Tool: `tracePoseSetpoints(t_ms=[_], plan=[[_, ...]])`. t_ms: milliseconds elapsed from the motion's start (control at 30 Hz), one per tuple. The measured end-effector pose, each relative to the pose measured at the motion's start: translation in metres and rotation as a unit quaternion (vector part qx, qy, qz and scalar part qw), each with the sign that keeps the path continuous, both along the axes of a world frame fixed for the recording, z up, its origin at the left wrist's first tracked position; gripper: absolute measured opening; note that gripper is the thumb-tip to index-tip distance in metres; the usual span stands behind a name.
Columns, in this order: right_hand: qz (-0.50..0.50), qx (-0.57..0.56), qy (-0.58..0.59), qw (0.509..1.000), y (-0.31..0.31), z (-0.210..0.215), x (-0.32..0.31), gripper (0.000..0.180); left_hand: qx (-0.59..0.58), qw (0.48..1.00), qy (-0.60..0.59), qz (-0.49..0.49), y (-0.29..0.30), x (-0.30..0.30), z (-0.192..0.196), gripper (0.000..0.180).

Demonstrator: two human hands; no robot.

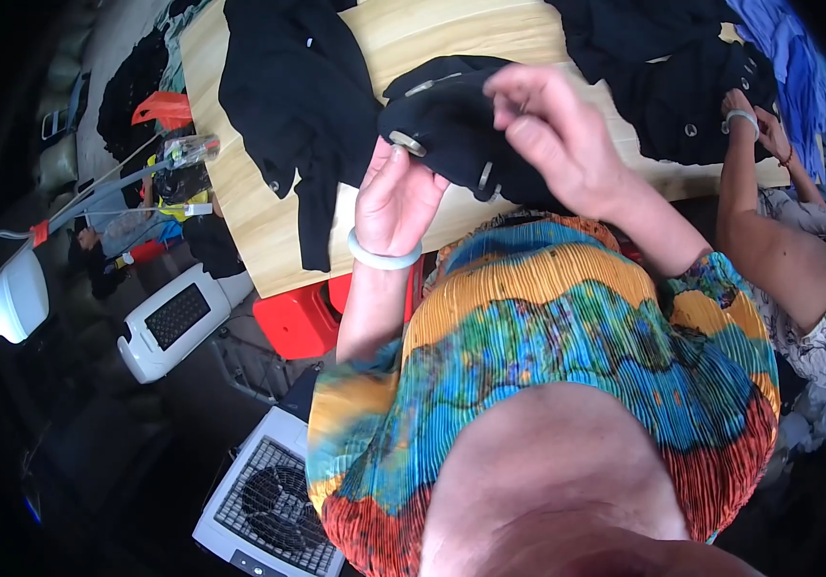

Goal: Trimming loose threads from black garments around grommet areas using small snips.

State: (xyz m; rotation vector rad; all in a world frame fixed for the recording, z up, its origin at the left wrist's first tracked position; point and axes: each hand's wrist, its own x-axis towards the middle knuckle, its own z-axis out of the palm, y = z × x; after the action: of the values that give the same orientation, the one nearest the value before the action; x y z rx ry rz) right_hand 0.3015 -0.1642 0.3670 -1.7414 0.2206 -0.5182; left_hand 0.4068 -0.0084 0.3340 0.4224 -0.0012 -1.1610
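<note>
A black garment (461,120) with several large, pale, shiny buttons lies bunched at the front edge of the wooden table. My left hand (396,197) grips its near edge, the thumb beside a round button (406,143) that stands up from the cloth. Above the garment's right part I hold my right hand (562,144) raised, fingers curled in toward the thumb. Whatever it pinches, perhaps something very thin, is too small to make out. A pale bangle (384,252) circles my left wrist.
Another black garment (298,96) spreads over the table's left (211,96). To the right, a co-worker's hands (745,111) handle black cloth (663,87) with buttons. Blue fabric (788,67) hangs beyond. Below the table are a red stool (296,322) and a grey-white fan unit (274,495).
</note>
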Motion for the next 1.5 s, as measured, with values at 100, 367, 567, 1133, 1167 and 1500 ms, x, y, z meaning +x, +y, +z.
tracePoseSetpoints(t_ms=[100, 367, 567, 1133, 1167, 1500], plan=[[0.053, 0.004, 0.073, 0.996, 0.009, 0.013, -0.005, 0.025, 0.024, 0.999, -0.019, 0.033, -0.004, -0.002, 0.007, 0.038], [0.032, -0.199, -0.001, 0.98, 0.003, 0.0, 0.009, 0.023, 0.03, 0.997, -0.072, -0.021, -0.004, -0.007, 0.005, 0.034], [0.036, -0.281, -0.025, 0.959, -0.006, -0.011, 0.015, 0.026, 0.076, 0.995, -0.038, -0.05, -0.001, -0.005, -0.001, 0.032], [0.029, 0.037, 0.075, 0.996, 0.015, 0.001, -0.009, 0.019, 0.046, 0.996, -0.068, 0.018, -0.006, -0.008, 0.002, 0.043], [0.033, 0.029, 0.081, 0.996, 0.014, 0.0, -0.009, 0.019, 0.037, 0.997, -0.073, 0.019, -0.007, -0.008, 0.0, 0.042], [0.052, 0.053, 0.076, 0.994, 0.018, -0.002, -0.004, 0.018, 0.015, 0.993, -0.11, 0.035, -0.006, -0.011, 0.004, 0.028]])
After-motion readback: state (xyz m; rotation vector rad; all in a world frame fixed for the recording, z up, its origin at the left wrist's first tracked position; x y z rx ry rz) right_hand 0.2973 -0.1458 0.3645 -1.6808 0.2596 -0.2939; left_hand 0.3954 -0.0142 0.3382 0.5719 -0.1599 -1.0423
